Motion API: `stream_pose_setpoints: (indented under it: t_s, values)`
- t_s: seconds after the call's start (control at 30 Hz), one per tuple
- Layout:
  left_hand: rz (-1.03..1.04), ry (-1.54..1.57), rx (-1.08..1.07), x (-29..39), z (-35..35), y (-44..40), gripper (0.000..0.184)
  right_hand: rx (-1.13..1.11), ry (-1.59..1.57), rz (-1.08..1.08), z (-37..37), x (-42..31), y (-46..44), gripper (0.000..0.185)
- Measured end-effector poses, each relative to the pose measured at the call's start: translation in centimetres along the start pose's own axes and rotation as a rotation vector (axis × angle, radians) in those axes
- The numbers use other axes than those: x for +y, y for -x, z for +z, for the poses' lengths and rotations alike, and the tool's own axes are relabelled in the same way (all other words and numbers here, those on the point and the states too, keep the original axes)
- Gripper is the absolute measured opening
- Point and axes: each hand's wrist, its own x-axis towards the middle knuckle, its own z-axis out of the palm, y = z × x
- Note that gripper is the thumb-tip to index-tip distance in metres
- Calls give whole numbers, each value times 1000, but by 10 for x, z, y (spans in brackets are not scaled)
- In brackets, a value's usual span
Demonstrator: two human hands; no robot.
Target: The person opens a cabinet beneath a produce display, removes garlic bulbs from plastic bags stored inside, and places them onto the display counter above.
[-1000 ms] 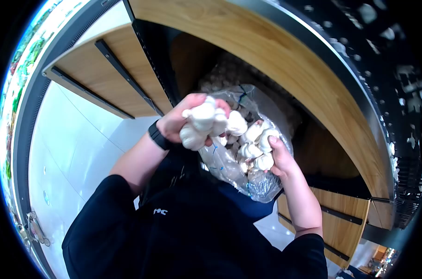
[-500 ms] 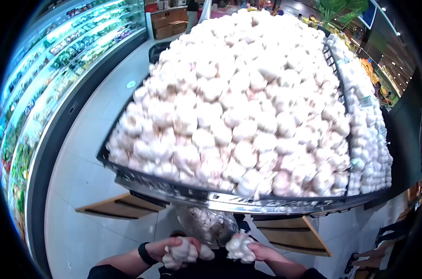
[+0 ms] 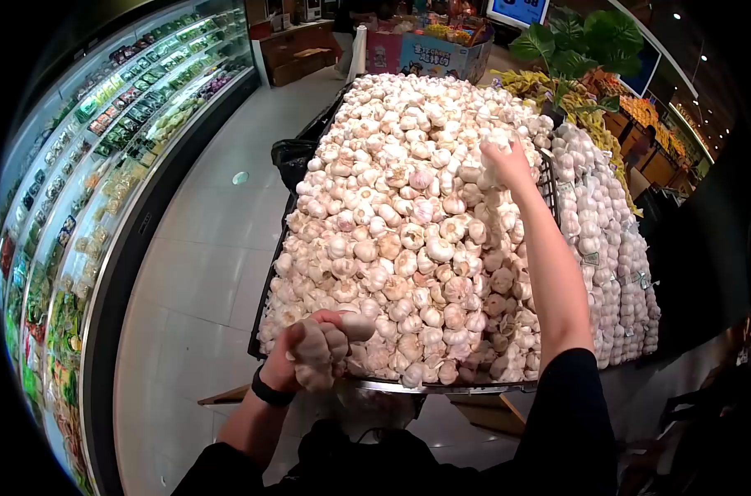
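Note:
A big heap of white garlic bulbs (image 3: 408, 240) fills the black crate in front of me. My left hand (image 3: 288, 351) is closed around several garlic bulbs (image 3: 319, 354), held over the near left corner of the heap. One bulb (image 3: 356, 326) sticks out past its fingertips. My right arm is stretched far across the heap. At its back right part, my right hand (image 3: 507, 164) is closed, with garlic bulbs (image 3: 472, 171) at its fingers; which of these are held and which lie on the heap is hard to separate.
Netted garlic (image 3: 594, 240) lies along the right side, beyond the crate's black edge (image 3: 549, 186). A refrigerated shelf (image 3: 135, 107) runs along the left, past the tiled floor (image 3: 202, 273). A black plastic bag (image 3: 291, 161) hangs at the crate's left edge. A leafy plant (image 3: 578, 45) stands behind.
My right hand has moved from low in front of my body, garlic in it, out to the heap's back right. My left hand, still holding garlic, has risen above the crate's front edge.

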Motion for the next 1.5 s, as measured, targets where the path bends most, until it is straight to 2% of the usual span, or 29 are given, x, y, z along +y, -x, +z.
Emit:
stream_pose_setpoints:
  t_s: [0.03,0.1,0.17,0.23,0.33,0.37,0.43,0.47,0.5,0.53,0.6,0.67,0.77,0.83,0.9,0.93,0.97,1.0,1.03,1.07,1.13,1.2,1.23,1.27,1.3,1.33,1.37,1.43,1.5]
  values:
    - [11,3,6,3,-8,2,73,49,235,-64,14,-3,-21,86]
    - [25,113,220,11,-24,7,65,149,667,-170,45,20,-62,84]
    - [3,110,270,35,-42,-7,59,-101,884,-220,64,71,-98,75]
    - [1,7,276,51,-67,-23,49,-66,930,-207,69,53,-59,66]
    - [-17,-174,338,95,-52,-81,45,186,700,-455,58,36,0,53]
    - [10,-236,255,105,-55,-113,42,178,554,-373,52,27,32,50]
    - [141,-389,103,126,-34,-183,33,215,404,-453,41,36,100,43]
    - [27,-318,-165,138,-32,-224,26,162,264,-244,39,36,137,38]
    - [121,-606,-35,139,-6,-265,36,166,251,-308,36,50,165,35]
    - [379,-1026,111,127,-3,-321,51,141,214,-189,37,67,195,35]
    - [472,-1417,118,123,66,-378,73,57,41,-56,36,72,249,31]
    - [576,-1658,91,104,94,-454,76,-1,-41,43,37,83,289,30]
    - [706,-1773,59,81,90,-531,72,-79,-137,60,38,78,328,31]
    - [808,-1611,-9,72,73,-530,60,-287,-270,46,34,77,347,30]
    - [909,-1593,-32,69,63,-489,45,-567,-627,206,33,85,364,28]
    - [889,-1603,-58,72,58,-451,35,-742,-561,240,35,96,372,27]
    - [965,-1638,-107,75,46,-418,28,-850,-689,351,37,103,379,28]
    - [963,-1649,-91,75,42,-373,19,-913,-639,270,40,117,383,27]
    - [938,-1567,-52,73,35,-330,13,-982,-587,194,44,132,387,26]
    - [895,-1578,62,66,32,-282,9,-1060,-561,243,47,143,389,29]
    - [761,-1508,21,47,8,-193,11,-1260,-409,370,62,171,390,38]
    - [302,-1332,-165,24,3,-112,11,-1404,-255,283,78,199,393,44]
    - [-31,-1134,-194,14,5,-80,3,-1462,-221,264,90,217,406,45]
    - [-286,-981,-231,-5,-12,-52,7,-1455,-173,202,98,223,408,46]
    - [-532,-783,-259,-30,-35,-19,13,-1516,-161,297,114,236,419,45]
    - [-626,-789,-254,-53,-56,10,18,-1546,-230,412,131,242,426,40]
    - [-707,-803,-262,-76,-82,30,23,-1590,-210,278,148,250,428,31]
    - [-675,-647,-50,-139,-138,71,20,-1406,-419,724,172,240,438,16]
    - [-773,-866,158,-196,-191,100,18,-1215,-484,939,201,256,447,15]
